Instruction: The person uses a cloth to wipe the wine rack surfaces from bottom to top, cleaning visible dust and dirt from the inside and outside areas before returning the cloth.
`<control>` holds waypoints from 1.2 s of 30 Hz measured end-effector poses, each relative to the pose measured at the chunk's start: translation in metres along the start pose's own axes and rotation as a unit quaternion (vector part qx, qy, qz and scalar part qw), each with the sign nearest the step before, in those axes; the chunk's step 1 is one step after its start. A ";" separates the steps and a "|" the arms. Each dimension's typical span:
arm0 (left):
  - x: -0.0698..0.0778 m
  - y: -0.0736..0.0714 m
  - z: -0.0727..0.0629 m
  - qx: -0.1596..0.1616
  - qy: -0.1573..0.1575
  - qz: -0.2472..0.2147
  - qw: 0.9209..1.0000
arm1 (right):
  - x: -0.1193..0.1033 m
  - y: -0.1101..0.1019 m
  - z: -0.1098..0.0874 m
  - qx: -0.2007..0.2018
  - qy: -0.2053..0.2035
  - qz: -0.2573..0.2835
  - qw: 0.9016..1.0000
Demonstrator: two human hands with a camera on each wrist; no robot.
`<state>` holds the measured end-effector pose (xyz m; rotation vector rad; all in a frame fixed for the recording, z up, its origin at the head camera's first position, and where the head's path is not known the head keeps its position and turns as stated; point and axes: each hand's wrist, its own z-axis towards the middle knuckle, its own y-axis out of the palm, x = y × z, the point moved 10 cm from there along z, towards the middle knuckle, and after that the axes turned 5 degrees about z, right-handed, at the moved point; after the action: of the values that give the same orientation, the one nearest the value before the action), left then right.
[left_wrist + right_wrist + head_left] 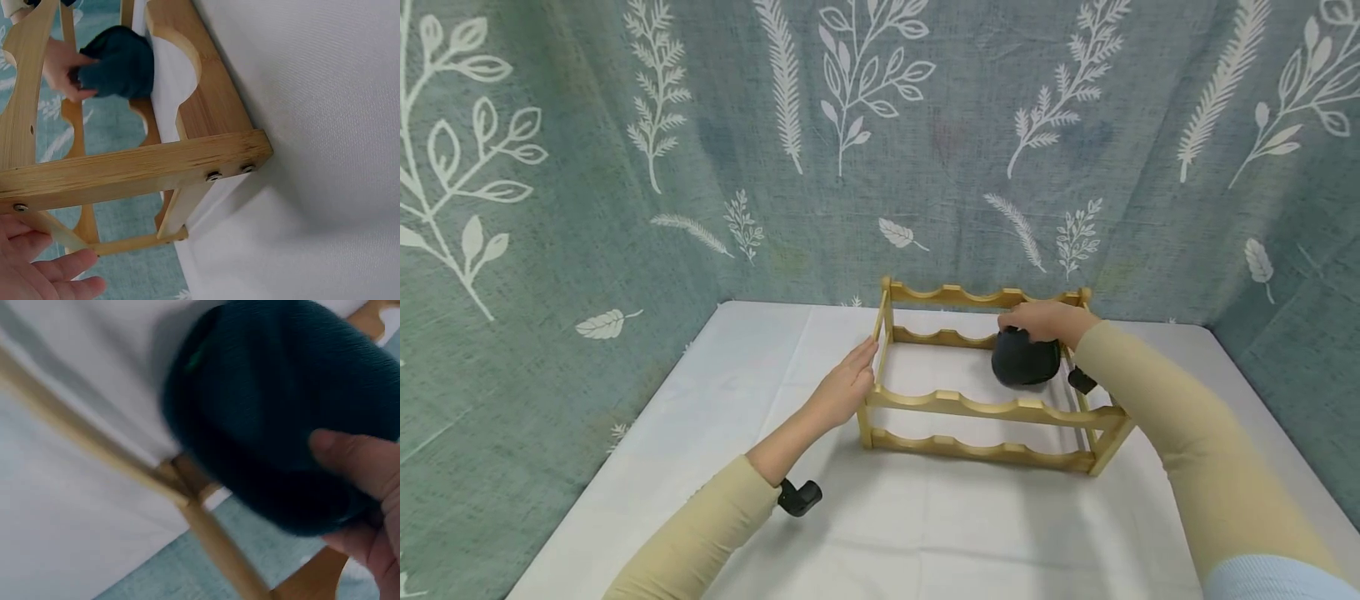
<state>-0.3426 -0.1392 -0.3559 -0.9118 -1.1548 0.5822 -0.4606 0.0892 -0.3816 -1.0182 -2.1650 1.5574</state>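
A wooden rack (951,402) with scalloped rails on two levels stands on the white-covered table. Inside its right half, my right hand (1048,320) pinches a dark teal, soft rounded fabric piece (1024,363) by its top, thumb on the near face in the right wrist view. The fabric piece (269,400) has a folded rim; its exact kind I cannot tell. On the rack's left side, my left hand (847,386) has its fingers extended along the upper side bar. The left wrist view shows those fingers (65,265) spread loosely beside the wood, holding nothing.
Behind and beside the table (752,358) hangs a grey-green curtain (820,208) with white leaf prints. Small black devices sit at the left wrist (800,498) and the right wrist (1082,381). The rack's front corner post (1111,442) is near the right forearm.
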 end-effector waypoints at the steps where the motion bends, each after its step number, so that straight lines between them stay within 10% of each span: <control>1: 0.000 0.000 0.000 0.000 0.000 -0.001 1.000 | 0.002 0.000 -0.003 -0.005 0.003 -0.001 1.000; 12: -0.001 0.003 0.000 0.002 -0.002 -0.015 1.000 | 0.026 0.002 -0.020 -0.015 0.055 0.003 0.998; 21: -0.002 0.001 0.000 0.005 -0.005 -0.015 1.000 | -0.003 -0.050 -0.023 0.113 0.005 0.111 0.987; 36: -0.002 0.001 0.001 0.013 0.007 -0.019 1.000 | -0.065 -0.093 0.042 0.260 0.025 0.212 0.942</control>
<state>-0.3438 -0.1402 -0.3577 -0.8689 -1.1475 0.5569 -0.4743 -0.0009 -0.3023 -1.3573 -1.4171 2.1073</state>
